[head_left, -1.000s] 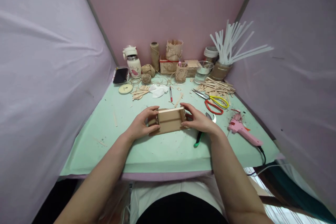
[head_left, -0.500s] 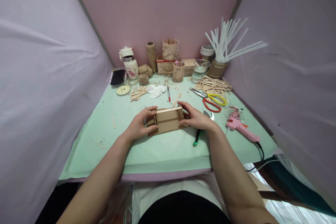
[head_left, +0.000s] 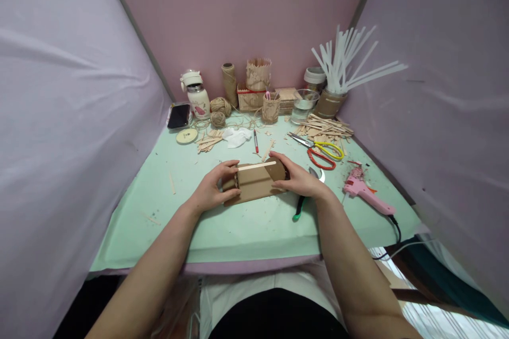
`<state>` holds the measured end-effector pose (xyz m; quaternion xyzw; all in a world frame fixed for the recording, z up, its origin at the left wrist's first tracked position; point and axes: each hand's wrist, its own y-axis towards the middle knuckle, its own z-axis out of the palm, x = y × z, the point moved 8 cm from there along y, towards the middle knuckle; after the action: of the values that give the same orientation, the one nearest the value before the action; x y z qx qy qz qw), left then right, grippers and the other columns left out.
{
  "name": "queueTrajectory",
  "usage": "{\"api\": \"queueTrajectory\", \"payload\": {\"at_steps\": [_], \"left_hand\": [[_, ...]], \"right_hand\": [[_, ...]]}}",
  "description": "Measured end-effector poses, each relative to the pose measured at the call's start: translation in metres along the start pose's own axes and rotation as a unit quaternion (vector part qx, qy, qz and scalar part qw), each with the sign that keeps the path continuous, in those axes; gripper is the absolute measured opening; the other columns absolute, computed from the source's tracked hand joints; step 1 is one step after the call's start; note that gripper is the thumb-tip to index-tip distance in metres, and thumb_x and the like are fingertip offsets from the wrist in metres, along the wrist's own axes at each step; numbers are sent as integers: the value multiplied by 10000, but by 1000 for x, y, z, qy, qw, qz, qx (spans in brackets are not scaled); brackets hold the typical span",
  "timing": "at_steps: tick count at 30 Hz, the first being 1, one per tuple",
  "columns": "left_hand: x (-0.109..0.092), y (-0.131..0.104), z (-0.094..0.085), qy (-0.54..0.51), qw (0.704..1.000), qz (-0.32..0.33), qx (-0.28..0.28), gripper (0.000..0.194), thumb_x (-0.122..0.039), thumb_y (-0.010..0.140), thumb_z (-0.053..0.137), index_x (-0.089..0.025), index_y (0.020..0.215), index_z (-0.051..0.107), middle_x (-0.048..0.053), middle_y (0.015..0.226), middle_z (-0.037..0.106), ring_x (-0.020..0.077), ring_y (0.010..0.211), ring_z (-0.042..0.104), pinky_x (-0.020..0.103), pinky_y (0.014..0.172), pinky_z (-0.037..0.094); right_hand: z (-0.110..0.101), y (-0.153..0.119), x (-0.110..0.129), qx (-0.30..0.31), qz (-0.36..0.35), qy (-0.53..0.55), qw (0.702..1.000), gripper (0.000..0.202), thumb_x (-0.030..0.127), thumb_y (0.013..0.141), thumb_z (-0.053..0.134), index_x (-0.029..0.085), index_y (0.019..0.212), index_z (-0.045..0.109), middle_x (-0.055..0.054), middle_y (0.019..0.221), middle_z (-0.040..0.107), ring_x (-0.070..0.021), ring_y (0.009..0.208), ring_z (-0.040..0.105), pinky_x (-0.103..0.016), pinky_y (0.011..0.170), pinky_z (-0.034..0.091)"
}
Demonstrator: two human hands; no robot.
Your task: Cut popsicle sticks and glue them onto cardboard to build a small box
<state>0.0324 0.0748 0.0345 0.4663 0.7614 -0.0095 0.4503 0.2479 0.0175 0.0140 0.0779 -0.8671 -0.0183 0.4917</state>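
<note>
A flat piece of brown cardboard (head_left: 256, 186) lies on the table between my hands. My left hand (head_left: 211, 188) grips an upright cardboard side piece (head_left: 229, 184) at its left, thumb at the front and fingers behind. In my right hand (head_left: 299, 178) is another cardboard side piece (head_left: 275, 170), rounded at the top and leaning outward. A pale wooden craft stick (head_left: 256, 166) spans from the left piece toward the right one. Green-handled pliers (head_left: 299, 207) lie partly under my right wrist.
A pink glue gun (head_left: 368, 195) with its cord lies at the right. Scissors (head_left: 324, 152) and a heap of craft sticks (head_left: 324, 128) sit behind it. A water bowl (head_left: 304, 108), twine balls (head_left: 219, 108) and a bottle (head_left: 199, 100) line the back. A red pen (head_left: 256, 143) lies mid-table.
The right side piece has tipped outward to the right, away from the craft stick's end, and its face shows more. My left hand has hardly moved.
</note>
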Motion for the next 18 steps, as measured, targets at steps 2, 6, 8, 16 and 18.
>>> {"api": "queueTrajectory", "payload": {"at_steps": [2, 6, 8, 16, 18], "left_hand": [[0, 0, 0, 3, 1000, -3, 2, 435, -260, 766, 746, -209, 1157, 561, 183, 1393, 523, 299, 1297, 525, 503, 1049, 447], [0, -1, 0, 4, 1000, -4, -1, 438, -251, 769, 745, -209, 1164, 560, 184, 1397, 520, 293, 1300, 524, 487, 1049, 453], [0, -1, 0, 2, 1000, -1, -3, 432, -251, 769, 745, -205, 1157, 561, 184, 1392, 524, 295, 1291, 532, 486, 1042, 458], [1, -1, 1, -4, 1000, 3, -2, 431, -263, 776, 741, -207, 1165, 561, 182, 1393, 523, 303, 1299, 523, 506, 1050, 448], [1, -2, 0, -6, 1000, 1, -3, 425, -259, 778, 739, -206, 1160, 561, 181, 1392, 523, 301, 1300, 522, 505, 1047, 451]], "right_hand": [[0, -1, 1, -5, -4, -7, 1000, 799, 253, 766, 683, 270, 1484, 334, -94, 1496, 442, -262, 1344, 459, -441, 1127, 367], [4, -4, 1, -20, 7, -27, 999, 871, 191, 772, 605, 238, 1539, 196, -125, 1578, 317, -259, 1435, 338, -467, 1174, 284], [8, -5, 3, -32, 18, -22, 999, 907, 137, 770, 530, 225, 1559, 92, -131, 1601, 268, -243, 1458, 295, -487, 1179, 263], [21, -9, 16, -185, 23, -58, 981, 873, 56, 802, 412, 205, 1574, 33, -133, 1585, 313, -257, 1444, 332, -526, 1167, 290], [25, -11, 20, -218, 12, -74, 973, 874, 63, 823, 407, 258, 1575, 5, -90, 1606, 272, -266, 1455, 307, -539, 1164, 294]]}}
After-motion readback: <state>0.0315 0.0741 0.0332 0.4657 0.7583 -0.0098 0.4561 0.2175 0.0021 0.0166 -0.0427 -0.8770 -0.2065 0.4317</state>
